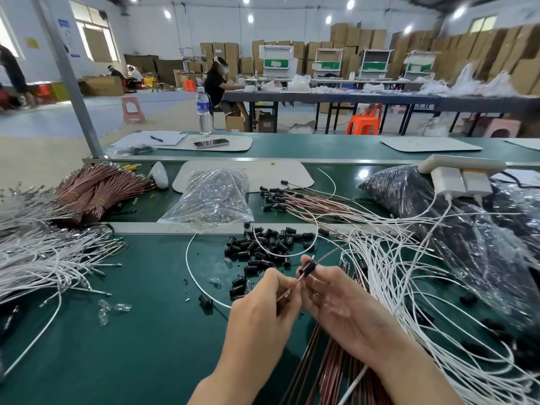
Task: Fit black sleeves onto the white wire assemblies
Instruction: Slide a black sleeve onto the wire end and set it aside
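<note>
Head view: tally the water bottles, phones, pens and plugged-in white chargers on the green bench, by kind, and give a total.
Water bottle: 1
Phone: 1
Pen: 1
White chargers plugged into the power strip: 2
Total: 5
</note>
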Motion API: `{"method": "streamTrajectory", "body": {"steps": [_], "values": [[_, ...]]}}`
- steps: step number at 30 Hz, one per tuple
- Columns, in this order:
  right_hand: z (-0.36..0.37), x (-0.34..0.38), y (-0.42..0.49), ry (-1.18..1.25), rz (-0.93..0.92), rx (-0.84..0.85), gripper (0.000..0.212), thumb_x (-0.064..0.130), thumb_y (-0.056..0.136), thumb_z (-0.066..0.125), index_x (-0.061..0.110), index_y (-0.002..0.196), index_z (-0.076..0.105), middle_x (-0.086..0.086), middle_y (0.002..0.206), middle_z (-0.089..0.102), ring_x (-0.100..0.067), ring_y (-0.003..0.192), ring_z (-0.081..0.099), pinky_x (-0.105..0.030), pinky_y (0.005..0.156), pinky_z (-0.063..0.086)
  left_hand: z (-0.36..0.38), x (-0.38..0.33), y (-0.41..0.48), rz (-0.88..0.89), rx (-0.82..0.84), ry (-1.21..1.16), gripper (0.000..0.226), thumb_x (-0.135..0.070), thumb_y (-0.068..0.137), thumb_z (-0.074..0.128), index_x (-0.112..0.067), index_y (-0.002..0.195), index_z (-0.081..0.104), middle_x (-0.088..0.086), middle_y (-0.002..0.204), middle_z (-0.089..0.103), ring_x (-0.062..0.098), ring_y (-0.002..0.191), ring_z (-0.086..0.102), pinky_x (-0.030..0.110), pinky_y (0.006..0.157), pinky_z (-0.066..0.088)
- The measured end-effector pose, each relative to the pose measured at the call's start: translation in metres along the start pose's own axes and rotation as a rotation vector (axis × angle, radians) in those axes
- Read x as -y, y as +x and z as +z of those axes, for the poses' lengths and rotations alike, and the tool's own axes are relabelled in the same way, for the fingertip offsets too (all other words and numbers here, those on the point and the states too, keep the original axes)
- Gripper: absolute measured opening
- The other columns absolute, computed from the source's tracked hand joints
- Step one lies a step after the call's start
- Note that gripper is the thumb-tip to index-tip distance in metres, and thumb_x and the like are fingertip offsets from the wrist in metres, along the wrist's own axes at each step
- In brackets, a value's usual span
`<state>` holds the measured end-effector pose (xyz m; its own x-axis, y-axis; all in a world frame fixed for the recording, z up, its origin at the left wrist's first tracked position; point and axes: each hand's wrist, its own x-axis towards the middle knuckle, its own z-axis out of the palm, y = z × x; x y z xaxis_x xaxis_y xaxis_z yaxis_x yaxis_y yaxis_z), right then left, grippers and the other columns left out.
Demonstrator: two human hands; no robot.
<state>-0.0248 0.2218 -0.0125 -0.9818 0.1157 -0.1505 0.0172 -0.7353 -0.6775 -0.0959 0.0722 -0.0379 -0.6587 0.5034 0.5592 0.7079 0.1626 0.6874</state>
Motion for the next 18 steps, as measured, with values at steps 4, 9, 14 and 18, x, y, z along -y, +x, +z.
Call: {"method": "streamTrajectory", "body": {"steps": [4,9,14,18], "values": [[0.0006,0.0015,0.0,-0.14,-0.046,-0.065,0.026,0.019,0.083,0.07,0.009,0.105,0.079,-0.013,0.098,0.069,-0.022,0.089,0.067,-0.034,0.088,0.057,-0.0008,0.0001,-0.0009,-0.006,0.021,0.007,0.021,-0.056,0.093,0.049,-0.035,0.093,0.055,-0.029,0.083,0.063,0.0,0.062,0.059,0.01,0.052,0.039],[0.005,-0.0008,0.0027,-0.218,-0.093,-0.125,0.026,0.023,0.093,0.063,0.007,0.107,0.078,-0.011,0.098,0.071,-0.019,0.086,0.069,-0.029,0.079,0.06,-0.0026,-0.0013,0.0006,0.0,0.007,0.068,0.025,-0.059,0.093,0.045,-0.036,0.089,0.053,-0.029,0.082,0.062,-0.001,0.06,0.058,0.007,0.053,0.037],[0.0053,-0.0026,0.002,-0.282,-0.072,-0.092,0.029,0.022,0.093,0.063,0.007,0.114,0.075,-0.013,0.104,0.071,-0.022,0.093,0.069,-0.031,0.083,0.059,-0.0023,0.001,-0.0007,-0.017,-0.003,0.057,0.02,-0.058,0.093,0.046,-0.039,0.092,0.052,-0.03,0.087,0.064,-0.004,0.066,0.062,0.01,0.056,0.043],[0.0035,-0.0012,0.0025,-0.271,-0.081,-0.076,0.026,0.021,0.091,0.066,0.01,0.111,0.077,-0.012,0.101,0.07,-0.022,0.09,0.067,-0.034,0.082,0.057,0.0001,0.0031,-0.0009,-0.016,0.017,-0.002,0.018,-0.055,0.095,0.047,-0.038,0.096,0.053,-0.021,0.084,0.064,0.005,0.067,0.062,0.022,0.057,0.048]]}}
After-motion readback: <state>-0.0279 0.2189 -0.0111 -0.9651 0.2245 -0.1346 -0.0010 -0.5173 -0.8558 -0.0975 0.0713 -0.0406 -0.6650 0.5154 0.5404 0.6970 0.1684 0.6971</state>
